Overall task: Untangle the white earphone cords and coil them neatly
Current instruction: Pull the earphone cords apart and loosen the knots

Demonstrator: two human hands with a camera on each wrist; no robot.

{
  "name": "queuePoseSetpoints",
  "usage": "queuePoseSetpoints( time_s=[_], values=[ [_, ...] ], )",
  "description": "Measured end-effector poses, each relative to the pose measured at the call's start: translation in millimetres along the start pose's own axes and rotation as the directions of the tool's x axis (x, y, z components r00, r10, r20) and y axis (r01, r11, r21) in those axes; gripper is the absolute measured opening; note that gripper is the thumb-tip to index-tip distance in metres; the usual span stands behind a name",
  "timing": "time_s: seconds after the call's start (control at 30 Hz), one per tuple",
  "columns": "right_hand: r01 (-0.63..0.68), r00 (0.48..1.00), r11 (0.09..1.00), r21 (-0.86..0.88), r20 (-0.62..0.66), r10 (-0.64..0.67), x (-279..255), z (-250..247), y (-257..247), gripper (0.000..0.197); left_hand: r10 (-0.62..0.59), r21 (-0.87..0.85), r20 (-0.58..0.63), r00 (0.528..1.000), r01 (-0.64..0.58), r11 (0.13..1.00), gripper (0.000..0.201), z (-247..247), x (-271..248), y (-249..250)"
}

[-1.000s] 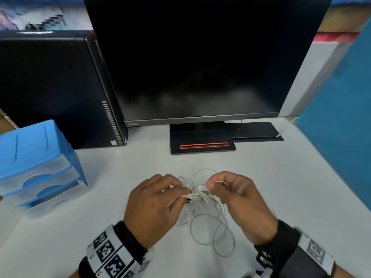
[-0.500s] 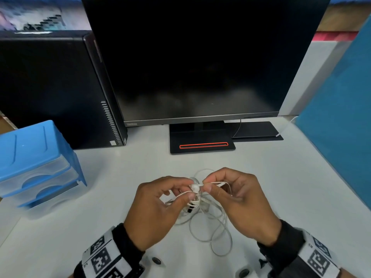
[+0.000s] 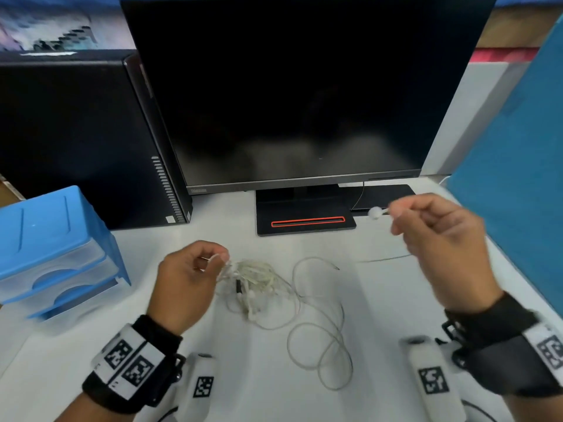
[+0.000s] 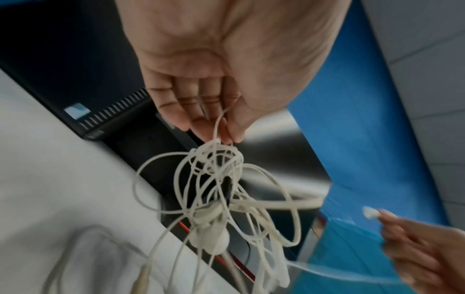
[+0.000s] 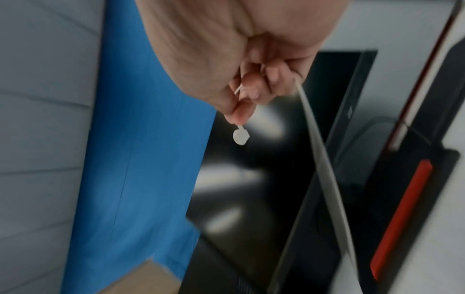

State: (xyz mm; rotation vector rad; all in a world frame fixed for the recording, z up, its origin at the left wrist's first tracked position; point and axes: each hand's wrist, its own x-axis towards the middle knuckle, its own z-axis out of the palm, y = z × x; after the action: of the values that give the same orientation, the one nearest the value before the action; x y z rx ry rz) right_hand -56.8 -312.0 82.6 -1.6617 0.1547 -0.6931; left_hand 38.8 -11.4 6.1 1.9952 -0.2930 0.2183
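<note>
Barely begun: my right hand [image 3: 438, 239] pinched one earbud [image 3: 374, 212] free, right of the tangle [image 3: 259, 278]; my left hand [image 3: 189, 278] pinched its cords, nothing coiled.

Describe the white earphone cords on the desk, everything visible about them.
The white earphone cords are thin, rubbery-looking and off-white, bunched in a knotted clump with a small dark piece in it. The left hand pinches strands at the clump's top. Loose loops trail toward the person on the white desk. One strand runs taut to the right hand, which pinches the stem of a round earbud lifted up near the monitor base. At least one more earbud sits in the tangle.
</note>
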Motion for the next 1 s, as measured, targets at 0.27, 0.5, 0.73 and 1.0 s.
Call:
queuePoseSetpoints(
  time_s=[0.27, 0.5, 0.73, 1.0],
  values=[
    [-0.114, 0.965, 0.986, -0.120, -0.249, 0.081, 36.5, -61.6, -0.1, 0.016, -0.220, -0.183, -0.072, 0.973, 0.204, 0.962, 0.015, -18.6, 20.0, -13.0],
    [-0.306, 0.848, 0.740, -0.599, 0.181, 0.497, 32.7, -57.3, 41.2, 0.018, -0.228, -0.100, -0.028, 0.973, 0.224, 0.969, 0.017, -18.1, 18.8, -22.4],
    [0.020, 0.880, 0.312, -0.950, 0.165, 0.446, 5.4, -6.5, 72.2, 0.033, -0.251, -0.072, 0.122, 0.960, 0.261, 0.963, 0.021, -10.6, 16.9, -22.7],
    [0.447, 0.804, 0.593, -0.670, 0.591, 0.061, -24.5, 115.5, 51.6, 0.038, -0.212, -0.145, 0.159, 0.964, 0.235, 0.961, 0.017, -1.6, 8.1, -9.8]
  ],
)
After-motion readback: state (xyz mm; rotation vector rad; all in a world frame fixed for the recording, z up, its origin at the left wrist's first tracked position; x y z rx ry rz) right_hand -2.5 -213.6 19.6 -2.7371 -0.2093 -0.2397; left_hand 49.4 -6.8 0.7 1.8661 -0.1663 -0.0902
